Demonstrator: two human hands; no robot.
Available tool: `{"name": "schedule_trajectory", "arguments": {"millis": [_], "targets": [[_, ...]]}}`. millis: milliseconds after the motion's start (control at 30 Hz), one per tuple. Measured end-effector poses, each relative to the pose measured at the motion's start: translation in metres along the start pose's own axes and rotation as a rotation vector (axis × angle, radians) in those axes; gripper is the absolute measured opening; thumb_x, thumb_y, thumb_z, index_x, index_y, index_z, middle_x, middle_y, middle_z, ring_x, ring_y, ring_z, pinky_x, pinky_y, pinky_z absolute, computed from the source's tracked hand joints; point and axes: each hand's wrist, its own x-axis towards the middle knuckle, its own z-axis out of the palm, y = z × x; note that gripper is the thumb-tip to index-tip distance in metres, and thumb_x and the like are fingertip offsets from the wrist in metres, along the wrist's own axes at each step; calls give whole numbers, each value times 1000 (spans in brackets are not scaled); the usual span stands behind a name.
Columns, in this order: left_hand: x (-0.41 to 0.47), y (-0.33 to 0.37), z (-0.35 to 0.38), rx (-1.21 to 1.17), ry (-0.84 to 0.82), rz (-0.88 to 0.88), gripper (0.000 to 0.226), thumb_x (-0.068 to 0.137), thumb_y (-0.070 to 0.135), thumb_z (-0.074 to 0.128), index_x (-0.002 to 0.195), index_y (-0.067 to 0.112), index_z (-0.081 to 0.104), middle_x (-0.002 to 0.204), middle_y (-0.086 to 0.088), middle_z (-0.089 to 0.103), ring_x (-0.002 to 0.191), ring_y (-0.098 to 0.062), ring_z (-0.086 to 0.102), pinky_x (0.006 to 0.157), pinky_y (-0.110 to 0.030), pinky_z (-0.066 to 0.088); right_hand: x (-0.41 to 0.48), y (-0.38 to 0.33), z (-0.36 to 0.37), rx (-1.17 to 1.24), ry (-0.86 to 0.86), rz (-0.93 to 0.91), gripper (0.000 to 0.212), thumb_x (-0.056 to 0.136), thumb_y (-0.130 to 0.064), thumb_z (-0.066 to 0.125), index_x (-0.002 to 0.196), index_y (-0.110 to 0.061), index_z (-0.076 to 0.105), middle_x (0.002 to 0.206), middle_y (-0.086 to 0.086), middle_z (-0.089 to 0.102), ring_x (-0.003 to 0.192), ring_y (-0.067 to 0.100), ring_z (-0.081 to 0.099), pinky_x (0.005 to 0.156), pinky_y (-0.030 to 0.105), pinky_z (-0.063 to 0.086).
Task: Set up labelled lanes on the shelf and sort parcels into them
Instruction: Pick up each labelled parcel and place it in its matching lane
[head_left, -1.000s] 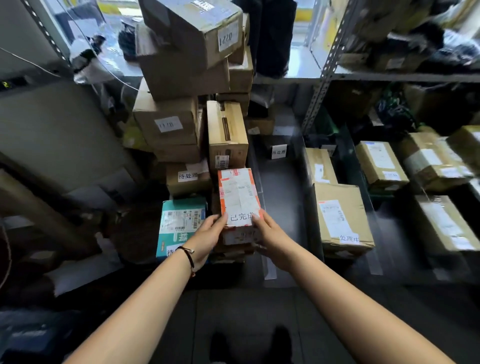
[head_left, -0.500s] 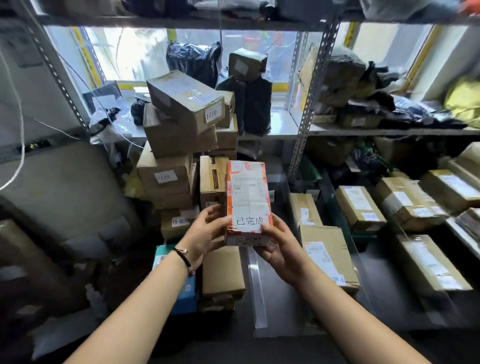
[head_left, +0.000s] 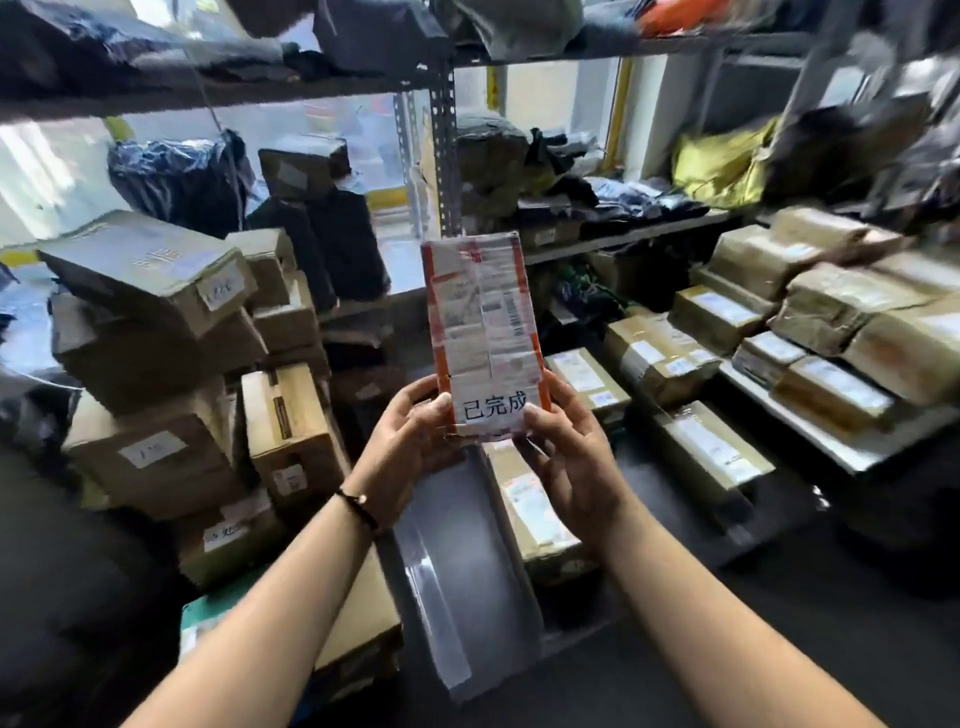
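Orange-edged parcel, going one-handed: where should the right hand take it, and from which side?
Probably across the parcel at mid-height, spanning its long orange edges, from the right. It stands upright, tall and narrow, and both the left hand and right hand pinch only its bottom corners, so most of it sits above the grip.
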Motion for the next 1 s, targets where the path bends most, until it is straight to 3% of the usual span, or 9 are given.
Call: {"name": "schedule_trajectory", "arguments": {"millis": [167, 267, 333, 433, 567, 667, 800, 900, 1000], "targets": [[16, -26, 64, -5, -148, -60, 57, 82, 39, 68, 134, 23, 51, 116, -8, 73, 97, -24, 70, 85, -43, 57, -29, -24, -58, -14, 165, -51, 62, 82, -10, 69, 142, -11, 52, 138, 20, 61, 130, 38, 57, 111, 50, 43], [24, -38, 101, 26, -192, -80, 59, 81, 41, 68, 134, 23, 50, 116, -8, 73, 94, -19, 71, 80, -38, 58, -44, -49, -89, -76, 218, -54, 59, 78, -14, 72, 135, -16, 53, 130, 15, 67, 121, 31, 65, 101, 43, 54], [30, -44, 127, 48, -215, -87, 63, 80, 44, 70, 135, 22, 50, 121, -8, 71, 105, -22, 71, 83, -39, 57, -51, -67, -111, -134, 225, -60, 59, 78, -16, 78, 131, -20, 53, 127, 12, 69, 116, 26, 68, 92, 35, 58], [40, -51, 162, 39, -242, -101, 73, 73, 48, 74, 136, 20, 51, 121, -6, 72, 111, -25, 68, 90, -43, 55, -52, -88, -146, -241, 231, -33, 71, 73, -27, 85, 135, -22, 51, 128, 9, 69, 117, 22, 68, 97, 35, 54], [55, -69, 208, -5, -262, -128, 62, 81, 37, 65, 136, 15, 51, 121, -8, 71, 107, -23, 70, 86, -39, 59, -49, -110, -193, -280, 253, 4, 81, 66, -39, 89, 136, -23, 54, 125, 8, 71, 119, 24, 66, 105, 41, 50], [64, -84, 230, -24, -241, -147, 62, 79, 36, 65, 136, 15, 51, 119, -7, 72, 99, -21, 72, 72, -32, 60, -45, -122, -222, -307, 267, 36, 65, 80, -29, 84, 137, -18, 55, 120, 6, 74, 114, 21, 69, 91, 30, 54], [76, -103, 248, -3, -246, -204, 56, 78, 37, 66, 130, 20, 54, 100, 2, 76, 81, -14, 73, 59, -24, 56, -39, -128, -250, -322, 288, 108, 44, 90, -22, 74, 132, -19, 60, 115, 3, 76, 103, 14, 73, 75, 21, 54], [97, -111, 259, 37, -279, -228, 40, 86, 32, 69, 122, 24, 56, 98, 4, 77, 82, -13, 74, 63, -24, 58, -25, -134, -271, -360, 312, 149, 43, 90, -22, 73, 131, -24, 61, 113, 1, 76, 96, 11, 73, 78, 23, 53], [124, -123, 267, 60, -285, -275, 25, 96, 25, 59, 121, 28, 56, 99, 5, 77, 85, -12, 73, 71, -26, 58, -3, -136, -294, -360, 324, 193, 34, 92, -17, 70, 123, -29, 61, 114, 3, 75, 79, 4, 72, 63, 16, 53]]}}
